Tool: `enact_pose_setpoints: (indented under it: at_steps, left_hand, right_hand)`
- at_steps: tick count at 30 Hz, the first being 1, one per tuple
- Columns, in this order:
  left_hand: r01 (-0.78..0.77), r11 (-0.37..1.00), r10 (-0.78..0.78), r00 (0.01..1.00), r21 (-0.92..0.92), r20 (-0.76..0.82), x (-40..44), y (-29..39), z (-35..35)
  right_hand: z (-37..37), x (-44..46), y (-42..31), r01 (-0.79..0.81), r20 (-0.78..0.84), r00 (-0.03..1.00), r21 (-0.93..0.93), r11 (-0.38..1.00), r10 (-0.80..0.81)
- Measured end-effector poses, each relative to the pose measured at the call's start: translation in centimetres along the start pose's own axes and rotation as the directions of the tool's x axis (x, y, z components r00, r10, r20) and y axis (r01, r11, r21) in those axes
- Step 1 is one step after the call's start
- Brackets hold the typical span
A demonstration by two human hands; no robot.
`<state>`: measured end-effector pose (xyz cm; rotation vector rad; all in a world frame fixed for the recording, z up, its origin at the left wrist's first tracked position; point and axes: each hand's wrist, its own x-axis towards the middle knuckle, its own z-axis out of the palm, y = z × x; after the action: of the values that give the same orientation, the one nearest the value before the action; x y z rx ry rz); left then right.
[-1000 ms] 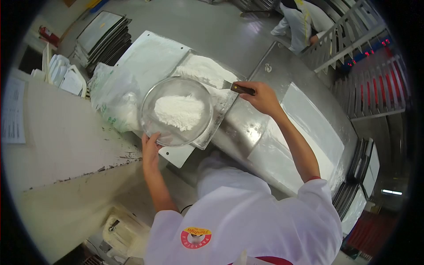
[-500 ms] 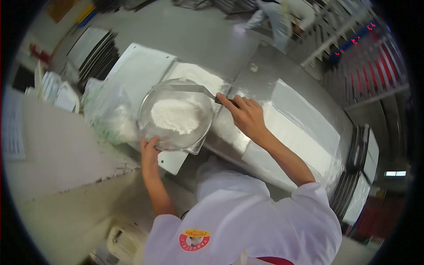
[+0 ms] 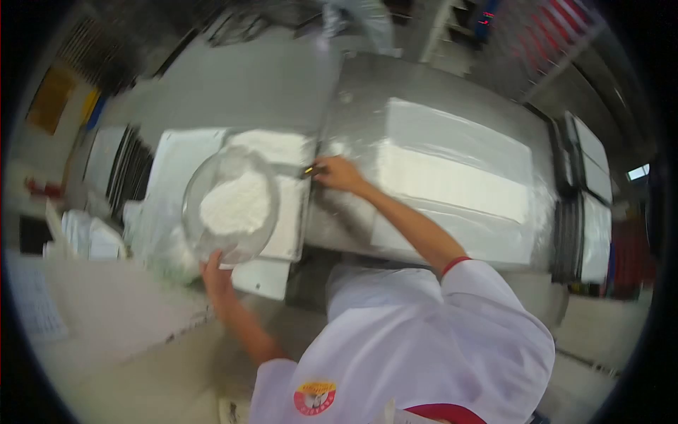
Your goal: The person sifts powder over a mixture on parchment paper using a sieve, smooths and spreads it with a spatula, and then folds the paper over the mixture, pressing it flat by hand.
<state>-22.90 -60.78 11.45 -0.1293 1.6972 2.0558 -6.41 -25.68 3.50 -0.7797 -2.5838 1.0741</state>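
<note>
My left hand [image 3: 217,274] grips the near rim of a round, see-through bowl [image 3: 192,230], thumb on the edge. Inside lies a heap of white powder [image 3: 236,206]. Beneath and beside the bowl is a shallow metal tray [image 3: 304,219] with more white powder [image 3: 285,222] spread in it. My right hand [image 3: 340,174] is closed around the dark handle of a spatula [image 3: 288,170]. Its blurred blade points left over the tray, beside the bowl's right rim; whether it touches the powder I cannot tell.
To the right, a metal table [image 3: 360,85] bears a plastic sheet with a long white strip [image 3: 452,185]. A plastic bag [image 3: 159,237] sits left of the bowl. Stacked trays [image 3: 593,212] stand far right, others [image 3: 116,166] at left. Another person's legs [image 3: 367,25] show at the back.
The view has turned. The spatula blade, over the bowl's far part before, is now to the right of the bowl, above the tray. My left hand keeps its hold on the rim.
</note>
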Motion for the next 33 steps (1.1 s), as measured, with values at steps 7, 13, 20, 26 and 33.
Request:
enact_pose_setpoints:
  at_steps: [7,13,20,26,33]
  left_hand:
    - [-0.007,0.998,-0.005,0.977,0.058,0.215,-2.5,0.7,4.5]
    - [0.085,0.99,-0.112,0.957,0.11,0.268,-4.5,-2.0,10.1]
    - [0.115,0.96,-0.241,0.802,0.254,0.547,-7.8,-8.5,21.1]
    - [0.137,0.921,-0.348,0.712,0.365,0.61,-12.5,-14.1,29.1]
    - [0.08,0.921,-0.325,0.695,0.38,0.642,-15.6,-17.7,32.5]
  right_hand:
    - [-6.1,-5.0,-3.4,0.089,-0.451,0.892,0.155,0.984,-0.009]
    - [-13.5,-14.8,-3.5,-0.032,-0.414,0.889,0.369,0.929,0.195]
    - [-19.3,-28.3,3.1,-0.207,-0.546,0.66,0.527,0.824,0.515]
    - [-21.9,-38.7,7.6,-0.252,-0.637,0.419,0.603,0.757,0.647]
    - [-21.9,-45.4,9.5,-0.318,-0.584,0.307,0.681,0.66,0.751]
